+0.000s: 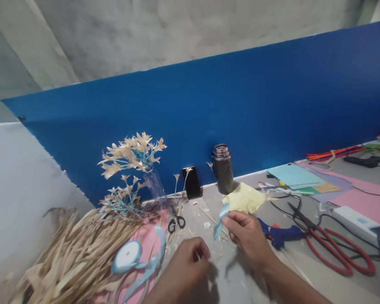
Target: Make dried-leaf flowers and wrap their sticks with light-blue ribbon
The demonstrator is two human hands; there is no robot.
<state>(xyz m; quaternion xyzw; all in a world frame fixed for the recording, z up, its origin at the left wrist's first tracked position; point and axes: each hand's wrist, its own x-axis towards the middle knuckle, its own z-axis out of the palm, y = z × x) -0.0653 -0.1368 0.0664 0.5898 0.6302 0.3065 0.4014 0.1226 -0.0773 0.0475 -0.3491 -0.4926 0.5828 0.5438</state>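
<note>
My right hand (246,234) pinches a short piece of light blue ribbon (221,219) between thumb and fingers, holding it upright over the grey table (316,274). My left hand (190,261) is curled closed just left of it, gripping a thin pale stick (197,254) that barely shows. A spool of light blue ribbon (126,256) lies to the left with its loose end trailing across pink paper (147,242). Behind the right hand lies a blue glue gun (280,234).
Dried straw strips (72,253) are heaped at left, beside straw flowers in a clear bottle (136,162). Small black scissors (176,220), a phone (192,182), a metal flask (223,169), yellow paper (245,197), red-handled scissors (338,249), coloured sheets (307,177) and a power strip (361,223) surround the hands. A blue board (240,114) backs the table.
</note>
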